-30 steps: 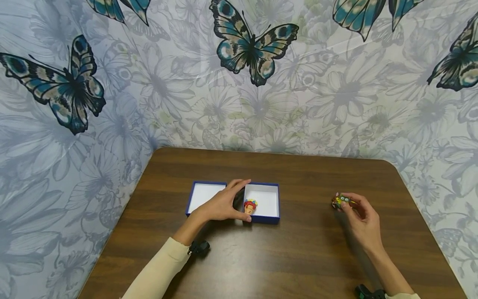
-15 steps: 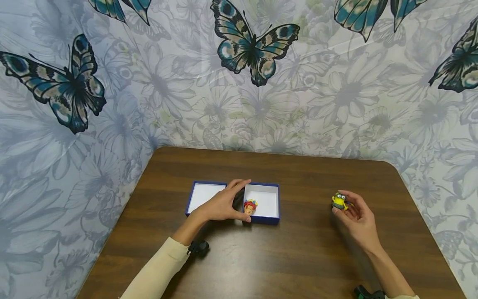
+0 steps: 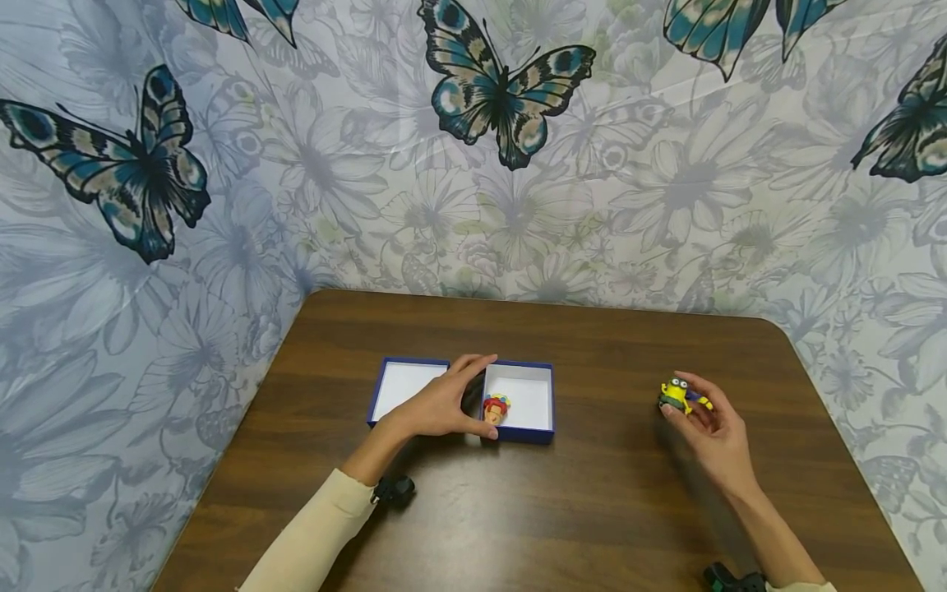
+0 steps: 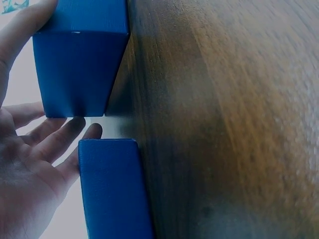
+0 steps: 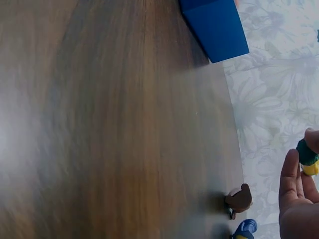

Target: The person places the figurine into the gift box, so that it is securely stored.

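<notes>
My left hand (image 3: 440, 409) spans the near-left side of a blue box (image 3: 528, 436) with a white inside, thumb at its front wall and fingertips at its back edge. Inside the box lies a small figurine (image 3: 496, 409) with a red top. In the left wrist view the thumb touches the blue box wall (image 4: 79, 69). Off to the right, my right hand (image 3: 718, 432) pinches a yellow and green minion figurine (image 3: 675, 395) over the table, its goggled eyes showing. The right wrist view catches only its green and yellow parts beside the fingers (image 5: 289, 174).
A second blue-edged white tray (image 3: 399, 390), like a box lid, sits left of the box, partly behind the left hand. On the table near the right hand stand a brown figurine (image 5: 239, 199) and a blue and yellow figurine (image 5: 245, 229). A butterfly-print cloth (image 3: 518, 222) hangs behind the table.
The minion figurine has turned in my right hand so that its face shows, and it has shifted slightly up and right. My left hand and the box have stayed put.
</notes>
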Motion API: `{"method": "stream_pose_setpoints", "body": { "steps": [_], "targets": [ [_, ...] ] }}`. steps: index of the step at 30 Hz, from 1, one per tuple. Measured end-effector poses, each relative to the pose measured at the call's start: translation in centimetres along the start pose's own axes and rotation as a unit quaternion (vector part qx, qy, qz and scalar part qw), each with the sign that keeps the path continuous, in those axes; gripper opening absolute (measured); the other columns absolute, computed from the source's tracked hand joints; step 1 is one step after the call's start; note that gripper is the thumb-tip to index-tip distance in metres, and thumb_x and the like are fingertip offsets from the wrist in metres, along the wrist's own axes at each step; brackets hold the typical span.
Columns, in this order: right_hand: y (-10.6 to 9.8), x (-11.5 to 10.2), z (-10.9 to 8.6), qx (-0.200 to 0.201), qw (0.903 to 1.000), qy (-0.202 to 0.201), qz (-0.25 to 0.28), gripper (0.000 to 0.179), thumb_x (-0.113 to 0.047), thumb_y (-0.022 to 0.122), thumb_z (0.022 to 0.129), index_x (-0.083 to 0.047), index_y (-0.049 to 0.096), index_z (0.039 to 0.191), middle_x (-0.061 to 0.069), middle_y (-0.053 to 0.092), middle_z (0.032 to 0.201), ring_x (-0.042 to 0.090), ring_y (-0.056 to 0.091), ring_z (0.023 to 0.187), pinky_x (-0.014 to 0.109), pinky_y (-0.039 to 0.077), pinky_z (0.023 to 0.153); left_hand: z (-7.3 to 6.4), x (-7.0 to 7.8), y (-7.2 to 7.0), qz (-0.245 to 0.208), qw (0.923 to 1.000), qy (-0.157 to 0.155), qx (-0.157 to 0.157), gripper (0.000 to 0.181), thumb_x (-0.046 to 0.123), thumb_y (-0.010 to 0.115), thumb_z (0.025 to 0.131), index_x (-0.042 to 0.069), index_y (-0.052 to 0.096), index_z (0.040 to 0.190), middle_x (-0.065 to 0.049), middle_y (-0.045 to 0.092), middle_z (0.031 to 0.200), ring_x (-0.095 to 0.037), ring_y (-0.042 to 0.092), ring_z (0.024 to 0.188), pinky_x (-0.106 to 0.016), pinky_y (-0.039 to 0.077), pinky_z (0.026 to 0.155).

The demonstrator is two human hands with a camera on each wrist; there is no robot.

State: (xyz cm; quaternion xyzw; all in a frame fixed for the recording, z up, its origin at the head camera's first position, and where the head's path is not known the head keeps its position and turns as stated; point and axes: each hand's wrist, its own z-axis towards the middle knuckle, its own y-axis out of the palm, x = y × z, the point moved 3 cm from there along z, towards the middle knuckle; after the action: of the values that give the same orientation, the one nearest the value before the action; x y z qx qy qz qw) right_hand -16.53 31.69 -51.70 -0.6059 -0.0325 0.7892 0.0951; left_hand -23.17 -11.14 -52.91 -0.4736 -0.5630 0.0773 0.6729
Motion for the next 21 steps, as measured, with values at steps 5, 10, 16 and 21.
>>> {"method": "stream_pose_setpoints", "body": {
  "steps": [5,10,16,21],
  "targets": [
    [-0.10,-0.59,0.82,-0.012,0.9991,-0.008,-0.039,0.054,0.007,0.071,0.099,0.005,0.055,0.150,-0.002,0.062,0.137,-0.002,0.066,0.109,0.008,0.055,0.087,0.14,-0.05,-0.03,0.005,1.0000,0.001,0.004,0.124,0.065,0.093,0.075,0.044,0.019,0.172,0.000,0.031,0.173,-0.038,0.053,0.148,-0.064,0.045,0.120],
    [0.00,-0.86,1.13,-0.019,0.9987,-0.006,-0.047,0.053,0.007,0.073,0.097,0.008,0.055,0.148,-0.005,0.063,0.133,-0.003,0.067,0.107,0.008,0.056,0.086,0.11,-0.08,0.01,0.001,1.0000,-0.001,-0.001,0.124,0.065,0.093,0.075,0.043,0.019,0.172,0.001,0.030,0.173,-0.037,0.051,0.150,-0.063,0.044,0.121],
    [0.09,-0.90,1.14,-0.022,0.9980,0.008,-0.059,0.051,0.003,0.073,0.099,0.006,0.056,0.147,-0.005,0.062,0.132,-0.002,0.069,0.105,0.008,0.055,0.086,0.00,-0.07,0.07,-0.002,1.0000,-0.003,-0.002,0.124,0.065,0.093,0.074,0.045,0.019,0.172,0.001,0.029,0.174,-0.037,0.051,0.150,-0.064,0.044,0.121],
    [0.08,-1.00,1.02,-0.026,0.9954,0.022,-0.090,0.051,-0.002,0.073,0.101,0.000,0.056,0.149,-0.011,0.061,0.132,-0.001,0.064,0.107,0.009,0.053,0.088,-0.09,0.14,-0.04,0.002,1.0000,0.005,0.000,0.123,0.064,0.093,0.075,0.042,0.021,0.172,-0.001,0.031,0.173,-0.036,0.052,0.149,-0.063,0.045,0.120]
  ]
}}
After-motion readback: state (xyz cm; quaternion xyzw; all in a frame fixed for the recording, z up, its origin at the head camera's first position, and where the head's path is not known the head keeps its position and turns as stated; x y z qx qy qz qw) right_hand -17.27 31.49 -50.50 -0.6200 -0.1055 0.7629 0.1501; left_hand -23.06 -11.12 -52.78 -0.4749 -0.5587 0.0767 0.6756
